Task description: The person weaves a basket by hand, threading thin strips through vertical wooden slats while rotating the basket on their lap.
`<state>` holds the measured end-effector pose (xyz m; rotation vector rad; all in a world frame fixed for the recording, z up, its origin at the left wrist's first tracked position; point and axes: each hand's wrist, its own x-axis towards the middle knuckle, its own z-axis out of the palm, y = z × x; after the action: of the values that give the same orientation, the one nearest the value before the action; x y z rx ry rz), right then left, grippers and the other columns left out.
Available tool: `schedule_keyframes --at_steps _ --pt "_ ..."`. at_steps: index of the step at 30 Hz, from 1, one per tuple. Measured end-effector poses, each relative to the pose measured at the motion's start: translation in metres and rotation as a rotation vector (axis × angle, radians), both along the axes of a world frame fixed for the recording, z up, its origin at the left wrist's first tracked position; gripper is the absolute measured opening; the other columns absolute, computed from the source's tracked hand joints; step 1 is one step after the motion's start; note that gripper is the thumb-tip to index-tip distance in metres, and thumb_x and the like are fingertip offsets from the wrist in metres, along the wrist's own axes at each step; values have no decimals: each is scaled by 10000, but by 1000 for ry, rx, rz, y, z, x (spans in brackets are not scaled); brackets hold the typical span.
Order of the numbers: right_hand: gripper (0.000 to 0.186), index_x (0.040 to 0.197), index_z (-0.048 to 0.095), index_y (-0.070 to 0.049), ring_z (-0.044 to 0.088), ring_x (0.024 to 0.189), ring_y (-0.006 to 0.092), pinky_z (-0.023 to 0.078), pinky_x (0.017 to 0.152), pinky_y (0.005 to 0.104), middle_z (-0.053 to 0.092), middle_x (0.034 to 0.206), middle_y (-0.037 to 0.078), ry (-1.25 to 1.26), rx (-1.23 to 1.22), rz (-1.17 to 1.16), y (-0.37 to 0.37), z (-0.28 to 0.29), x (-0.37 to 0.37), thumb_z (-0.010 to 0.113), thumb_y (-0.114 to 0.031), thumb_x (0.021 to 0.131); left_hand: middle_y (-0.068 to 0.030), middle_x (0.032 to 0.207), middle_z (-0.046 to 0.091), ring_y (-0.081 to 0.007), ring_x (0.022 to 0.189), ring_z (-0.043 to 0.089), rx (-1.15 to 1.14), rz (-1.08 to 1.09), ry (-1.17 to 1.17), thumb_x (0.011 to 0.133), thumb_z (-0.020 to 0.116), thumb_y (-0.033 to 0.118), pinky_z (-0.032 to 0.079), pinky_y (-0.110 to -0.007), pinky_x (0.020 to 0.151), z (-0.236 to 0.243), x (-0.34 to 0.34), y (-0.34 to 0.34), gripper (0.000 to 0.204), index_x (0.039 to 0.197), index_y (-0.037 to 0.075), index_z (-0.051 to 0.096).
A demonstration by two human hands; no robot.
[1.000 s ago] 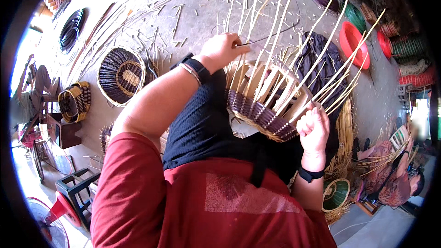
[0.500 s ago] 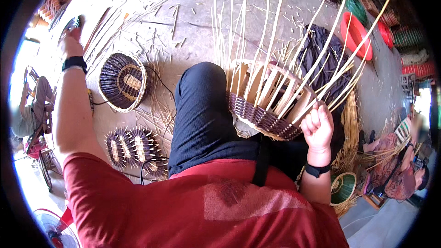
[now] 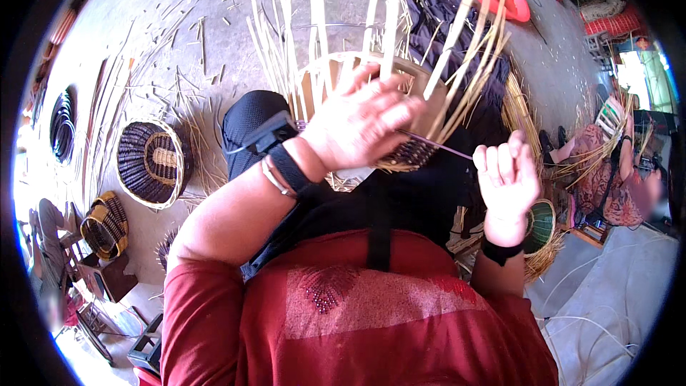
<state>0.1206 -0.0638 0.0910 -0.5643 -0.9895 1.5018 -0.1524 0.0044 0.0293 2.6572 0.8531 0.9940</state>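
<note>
An unfinished basket (image 3: pixel 409 159) with a dark woven band and tall pale stakes (image 3: pixel 391 14) rests at my lap. Across its front lies my left hand (image 3: pixel 366 120), fingers stretched out and slightly blurred, hiding much of the weave. To the right of the basket, my right hand (image 3: pixel 507 175) has its fingers curled on a thin purple-brown strand (image 3: pixel 446 149). That strand runs taut from the basket, near my left fingers, to the right hand. Whether the left palm touches the strand is hidden.
A finished dark basket (image 3: pixel 151 164) lies left of my knee, with a yellow-and-black one (image 3: pixel 106 225) nearer. A dark coil (image 3: pixel 63 125) sits far left. Dark cloth (image 3: pixel 446 32) and a red basin (image 3: pixel 511 0) are beyond. Another person (image 3: pixel 607 171) sits at right.
My left hand has swung in from the far left and now lies over the basket. My right hand has shifted slightly right, off the basket's edge, and the view has turned a little.
</note>
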Motion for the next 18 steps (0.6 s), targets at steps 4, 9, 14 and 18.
schedule_keyframes --at_steps 4,9,14,18 --pt "230 1034 627 -101 380 576 97 439 754 338 390 646 -72 173 -396 -170 -17 -102 38 514 -298 1073 -64 1206 687 -258 1307 536 -33 37 3 817 743 215 314 -531 1163 6 4 -4 646 1432 187 548" --pt "225 1058 619 -103 568 801 124 477 812 321 601 885 -9 -68 -213 -463 50 -75 1 536 -312 1067 -58 1174 627 -264 1276 523 -1 143 205 793 746 296 295 -557 1150 -22 14 -60 695 1448 186 542" --pt "376 1351 620 -103 646 1030 158 511 859 277 650 1148 65 -1393 262 -644 164 -53 -47 648 -106 976 -87 1133 571 -273 1155 539 -127 264 339 754 795 496 339 -538 1088 -11 34 -66 915 1515 140 434" --pt "568 1471 503 -116 654 922 128 569 706 228 533 1348 88 -1093 278 -588 142 -50 -41 552 97 946 -72 1158 548 -271 1146 528 -12 234 504 702 833 488 344 -543 1077 -19 27 -62 921 1497 224 450"
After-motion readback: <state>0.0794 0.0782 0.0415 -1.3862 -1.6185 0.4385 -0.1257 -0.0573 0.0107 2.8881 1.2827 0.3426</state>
